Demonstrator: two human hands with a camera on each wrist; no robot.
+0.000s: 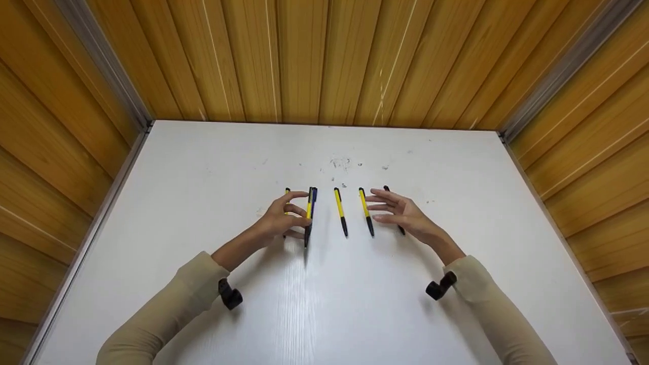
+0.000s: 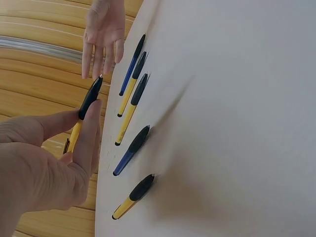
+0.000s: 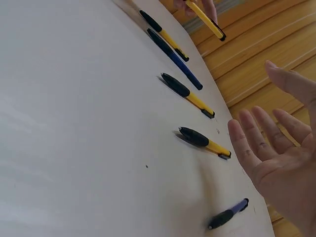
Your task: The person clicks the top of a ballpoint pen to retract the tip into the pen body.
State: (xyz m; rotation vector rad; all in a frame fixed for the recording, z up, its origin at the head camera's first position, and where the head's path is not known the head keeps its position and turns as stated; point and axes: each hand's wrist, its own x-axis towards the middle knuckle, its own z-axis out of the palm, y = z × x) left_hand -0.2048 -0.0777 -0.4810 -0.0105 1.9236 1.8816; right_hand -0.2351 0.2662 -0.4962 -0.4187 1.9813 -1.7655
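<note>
My left hand point(image 1: 284, 219) pinches a yellow ballpoint pen point(image 2: 90, 98) with a black grip, raised above the table with its tip toward me. Beneath it a blue pen point(image 2: 131, 150) lies on the table, mostly covered by the held pen in the head view. Another yellow pen point(image 2: 134, 196) lies to its left, partly behind the left hand. Two more yellow pens point(image 1: 339, 210) point(image 1: 365, 210) lie side by side in the middle. My right hand point(image 1: 403, 215) hovers with fingers extended and nothing in it, over a second blue pen point(image 3: 229, 214) at the row's right end.
The pens lie in a row on a white table point(image 1: 324, 304) with small dark marks point(image 1: 340, 163) beyond them. Wood-patterned walls point(image 1: 299, 61) enclose its back and sides. A dark wrist camera point(image 1: 230, 295) sits at each sleeve cuff.
</note>
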